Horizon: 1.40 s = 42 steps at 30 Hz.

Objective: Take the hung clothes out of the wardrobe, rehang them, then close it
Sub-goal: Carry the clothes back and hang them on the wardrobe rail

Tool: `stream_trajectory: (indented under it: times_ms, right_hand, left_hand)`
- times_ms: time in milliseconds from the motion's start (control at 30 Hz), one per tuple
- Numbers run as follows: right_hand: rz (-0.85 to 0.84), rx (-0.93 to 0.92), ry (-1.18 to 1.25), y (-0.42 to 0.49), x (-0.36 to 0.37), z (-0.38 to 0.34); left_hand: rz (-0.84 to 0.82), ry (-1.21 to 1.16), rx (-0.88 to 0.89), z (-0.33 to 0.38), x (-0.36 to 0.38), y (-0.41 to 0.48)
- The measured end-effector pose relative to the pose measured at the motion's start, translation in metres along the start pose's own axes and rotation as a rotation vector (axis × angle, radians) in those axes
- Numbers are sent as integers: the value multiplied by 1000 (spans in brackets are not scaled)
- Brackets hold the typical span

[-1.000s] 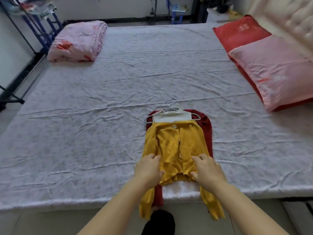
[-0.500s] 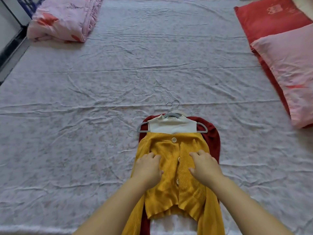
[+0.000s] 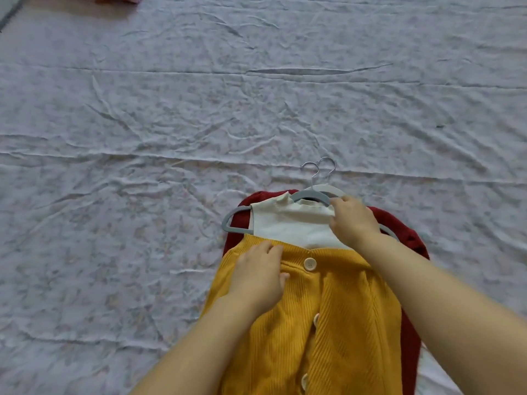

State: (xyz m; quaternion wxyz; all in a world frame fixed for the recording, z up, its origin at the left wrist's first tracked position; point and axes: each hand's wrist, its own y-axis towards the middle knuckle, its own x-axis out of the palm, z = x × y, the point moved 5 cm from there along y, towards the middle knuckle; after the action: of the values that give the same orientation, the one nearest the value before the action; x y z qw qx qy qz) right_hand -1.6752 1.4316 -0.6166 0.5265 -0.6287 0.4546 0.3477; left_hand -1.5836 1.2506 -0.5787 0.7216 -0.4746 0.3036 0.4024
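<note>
Right hand [image 3: 353, 220] has its fingers curled over the grey hanger [image 3: 309, 194] at the collar of the white top [image 3: 291, 223]. Left hand [image 3: 259, 276] lies flat, fingers fairly straight, pressing the yellow cardigan [image 3: 328, 337] beside its top button. The stack rests on the bed [image 3: 142, 166], over a red garment [image 3: 399, 223].

It looks like a hanger is being worked free. The left hand should pin the knit while the right eases the hanger's shoulder out through the neck, slowly, since ribbed knit stretches.

The clothes run lengthwise away from the person, with the hooks [image 3: 319, 169] pointing to the bed's far side and the hems toward the near edge.
</note>
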Motion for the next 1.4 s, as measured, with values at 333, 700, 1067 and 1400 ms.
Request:
stream_trajectory:
  times_ms: [333, 700, 1067, 1400]
  right_hand:
    - [75, 115, 3, 68, 48, 8]
    - [337, -16, 175, 8, -9, -9]
    - [679, -446, 157, -205, -198, -150]
    - [635, -720, 281, -320, -299, -251]
  left_hand:
    - [58, -73, -16, -30, 24, 33]
    - [153, -184, 0, -43, -4, -2]
    - [544, -237, 148, 3, -165, -133]
    - [1109, -242, 56, 1, -279, -327]
